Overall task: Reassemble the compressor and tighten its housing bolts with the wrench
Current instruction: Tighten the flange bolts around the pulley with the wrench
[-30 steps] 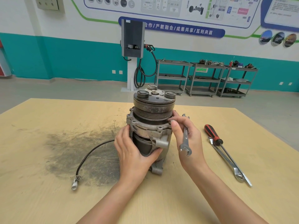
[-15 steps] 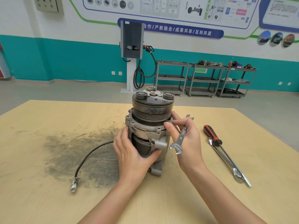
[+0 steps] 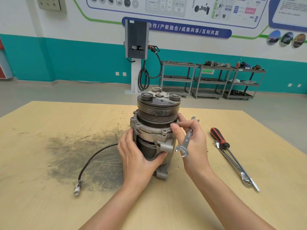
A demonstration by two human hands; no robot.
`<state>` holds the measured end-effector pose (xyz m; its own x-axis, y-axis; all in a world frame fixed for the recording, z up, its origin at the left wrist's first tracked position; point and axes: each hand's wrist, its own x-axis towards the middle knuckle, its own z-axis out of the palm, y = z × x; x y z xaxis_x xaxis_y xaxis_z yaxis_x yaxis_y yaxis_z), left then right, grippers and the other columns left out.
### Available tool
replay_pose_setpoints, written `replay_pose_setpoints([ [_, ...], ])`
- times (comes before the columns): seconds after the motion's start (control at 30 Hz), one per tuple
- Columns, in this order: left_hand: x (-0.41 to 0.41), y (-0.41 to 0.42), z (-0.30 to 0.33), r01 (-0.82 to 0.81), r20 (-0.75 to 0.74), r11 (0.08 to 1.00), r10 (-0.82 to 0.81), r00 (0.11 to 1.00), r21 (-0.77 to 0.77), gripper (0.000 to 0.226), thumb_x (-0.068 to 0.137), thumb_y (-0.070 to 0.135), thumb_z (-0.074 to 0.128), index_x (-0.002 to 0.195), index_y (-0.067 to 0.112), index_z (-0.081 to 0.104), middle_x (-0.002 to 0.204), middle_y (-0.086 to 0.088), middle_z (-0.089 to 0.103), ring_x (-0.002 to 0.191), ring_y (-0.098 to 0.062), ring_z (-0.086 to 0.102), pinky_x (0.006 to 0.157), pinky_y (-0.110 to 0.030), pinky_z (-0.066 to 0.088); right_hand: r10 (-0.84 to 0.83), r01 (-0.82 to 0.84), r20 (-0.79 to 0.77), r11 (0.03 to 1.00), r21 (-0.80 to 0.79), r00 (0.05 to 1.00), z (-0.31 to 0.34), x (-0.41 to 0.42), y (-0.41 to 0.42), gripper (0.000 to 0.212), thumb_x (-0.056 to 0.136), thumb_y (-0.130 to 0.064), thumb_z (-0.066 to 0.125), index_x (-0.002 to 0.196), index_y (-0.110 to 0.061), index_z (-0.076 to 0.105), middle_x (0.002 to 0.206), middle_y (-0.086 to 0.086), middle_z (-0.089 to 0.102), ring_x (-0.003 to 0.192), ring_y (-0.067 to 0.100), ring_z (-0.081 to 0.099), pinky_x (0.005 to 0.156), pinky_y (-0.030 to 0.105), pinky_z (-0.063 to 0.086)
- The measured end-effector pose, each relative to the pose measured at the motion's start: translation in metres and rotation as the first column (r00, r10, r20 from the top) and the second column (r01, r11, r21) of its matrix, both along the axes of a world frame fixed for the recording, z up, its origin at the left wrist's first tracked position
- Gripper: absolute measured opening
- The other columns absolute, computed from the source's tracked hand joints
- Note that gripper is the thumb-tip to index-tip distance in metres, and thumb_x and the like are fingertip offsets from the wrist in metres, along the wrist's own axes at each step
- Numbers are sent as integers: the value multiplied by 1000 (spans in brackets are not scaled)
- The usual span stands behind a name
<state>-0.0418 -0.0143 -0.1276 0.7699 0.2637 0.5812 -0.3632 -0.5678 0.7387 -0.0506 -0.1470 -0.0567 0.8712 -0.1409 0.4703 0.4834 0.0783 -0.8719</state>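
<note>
The compressor (image 3: 157,128) stands upright near the middle of the tan wooden surface (image 3: 216,188), pulley end up, its grey flange ring of bolt lugs sitting just below the grooved pulley. The left hand (image 3: 137,156) grips the dark lower body of the housing from the near side: the thumb lies across the front just under the projecting grey port, and the other fingers (image 3: 127,138) curl round the far left of the body up to the flange. The right hand (image 3: 194,143) is at the right side of the flange, its thumb and forefinger closed together in a pinch on a small dark piece at the flange rim, which may be a bolt, though it is too small to tell. A small open-ended wrench (image 3: 186,140) is held in that same hand, lying slantwise across the palm side beneath the pinching fingers; its lower jaw end hangs free just right of the port and its upper end pokes out above the knuckles. From behind the left hand's fingers a black cable (image 3: 93,158) curves away over a dark smudged patch of the surface to a pale connector. Well to the right of the right hand's fingers lie a screwdriver with a red and black handle (image 3: 219,138) and a long silver spanner (image 3: 235,166), crossing one another.
</note>
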Motion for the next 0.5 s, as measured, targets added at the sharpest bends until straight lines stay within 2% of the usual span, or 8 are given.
replay_pose_setpoints([
  [0.1, -1, 0, 0, 6, -2, 1000, -6, 1000, -3, 119, 57, 48, 88, 148, 0, 28, 148, -17, 31, 138, -33, 25, 115, -52, 27, -8, 8, -8, 1000, 8, 1000, -1, 0, 0, 16, 87, -17, 68, 94, -8, 57, 129, -8, 61, 119, -10, 53, 93, 8, 44],
  [0.2, -2, 0, 2, 13, -3, 1000, -13, 1000, -16, 118, 57, 52, 83, 147, 0, 29, 148, -17, 31, 138, -33, 25, 116, -50, 26, 3, -2, 20, 1000, -14, 1000, -2, -3, 0, 21, 86, -30, 64, 98, -13, 63, 137, -1, 59, 129, 1, 50, 107, 27, 41],
  [0.27, -3, 0, 2, 16, -5, 1000, -16, 1000, -22, 117, 57, 54, 80, 147, 0, 29, 148, -17, 31, 138, -34, 25, 116, -49, 26, 4, -3, 48, 1000, -28, 999, -2, -3, 0, 24, 88, -32, 60, 100, -12, 65, 136, 1, 60, 131, 5, 49, 109, 33, 41],
  [0.37, -1, 0, 1, 10, 7, 1000, -10, 1000, -18, 116, 57, 51, 83, 147, 0, 30, 147, -17, 32, 138, -33, 26, 115, -47, 26, 23, -22, 38, 1000, -8, 999, -2, -1, -1, 24, 88, -29, 61, 98, -8, 64, 135, 0, 60, 129, 5, 51, 106, 28, 43],
  [0.5, 0, 1, -1, 1, 23, 1000, -1, 1000, -11, 117, 57, 43, 91, 147, 1, 29, 148, -15, 30, 138, -25, 23, 115, -45, 25, 25, -26, 19, 999, 47, 999, -2, 1, 0, 19, 84, -22, 67, 92, -8, 57, 130, -6, 61, 122, -2, 55, 95, 13, 46],
])
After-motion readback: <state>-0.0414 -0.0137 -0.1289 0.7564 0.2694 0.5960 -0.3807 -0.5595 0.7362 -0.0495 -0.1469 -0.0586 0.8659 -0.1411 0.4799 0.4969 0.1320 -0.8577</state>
